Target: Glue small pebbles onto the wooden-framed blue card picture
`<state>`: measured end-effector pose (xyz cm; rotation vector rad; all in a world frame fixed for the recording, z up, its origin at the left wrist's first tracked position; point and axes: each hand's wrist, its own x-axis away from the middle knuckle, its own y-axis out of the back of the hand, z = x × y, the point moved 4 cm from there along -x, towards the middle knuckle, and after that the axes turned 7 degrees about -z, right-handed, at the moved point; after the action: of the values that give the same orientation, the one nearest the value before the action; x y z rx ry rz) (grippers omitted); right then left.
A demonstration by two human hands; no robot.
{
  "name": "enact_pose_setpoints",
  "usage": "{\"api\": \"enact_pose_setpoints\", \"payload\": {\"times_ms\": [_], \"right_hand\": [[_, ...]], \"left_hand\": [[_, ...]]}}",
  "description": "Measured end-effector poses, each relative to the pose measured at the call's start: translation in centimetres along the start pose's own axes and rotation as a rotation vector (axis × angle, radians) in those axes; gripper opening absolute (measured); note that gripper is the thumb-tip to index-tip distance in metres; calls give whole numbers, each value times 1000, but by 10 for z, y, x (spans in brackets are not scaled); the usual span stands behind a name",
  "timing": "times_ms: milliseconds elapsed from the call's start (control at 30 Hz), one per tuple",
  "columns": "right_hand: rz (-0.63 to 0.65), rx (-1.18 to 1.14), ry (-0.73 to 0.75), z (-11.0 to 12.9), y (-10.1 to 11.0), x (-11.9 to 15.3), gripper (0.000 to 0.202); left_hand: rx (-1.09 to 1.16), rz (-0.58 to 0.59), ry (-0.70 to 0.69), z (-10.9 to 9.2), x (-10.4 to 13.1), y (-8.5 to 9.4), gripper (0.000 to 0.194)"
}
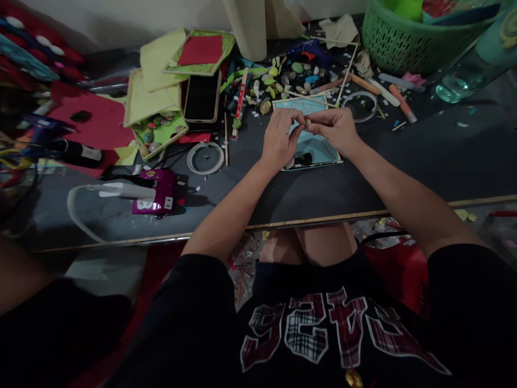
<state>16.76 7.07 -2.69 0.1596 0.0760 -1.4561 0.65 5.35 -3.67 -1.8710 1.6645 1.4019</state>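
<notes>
A light blue panel (323,146) with thin stick edging lies on the dark table, dark stones (304,159) near its lower left corner. Above its middle my left hand (281,134) and my right hand (337,129) meet at the fingertips. Between them is a small yellowish piece (308,123), perhaps a pebble, pinched by my right fingers; my left fingers are closed and touch it or come very close. Just behind the panel is a heap of coloured pebbles (297,78).
Left of my hands are a tape roll (205,158), a phone (202,97), a purple power adapter (165,191) and framed cards (155,102). A green basket (398,46), a bottle (460,78) and another tape roll (374,110) are at the right. Another person's arm (20,275) shows at the left.
</notes>
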Motion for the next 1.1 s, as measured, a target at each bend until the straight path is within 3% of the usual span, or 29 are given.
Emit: {"api": "enact_pose_setpoints", "payload": {"times_ms": [700,1100], "right_hand": [[34,72,48,-3,0,0,35],[14,-3,121,-2,1,-3,59]], "left_hand": [[-90,61,22,4,3,-2,34],[-68,64,37,2,3,-3,41]]}}
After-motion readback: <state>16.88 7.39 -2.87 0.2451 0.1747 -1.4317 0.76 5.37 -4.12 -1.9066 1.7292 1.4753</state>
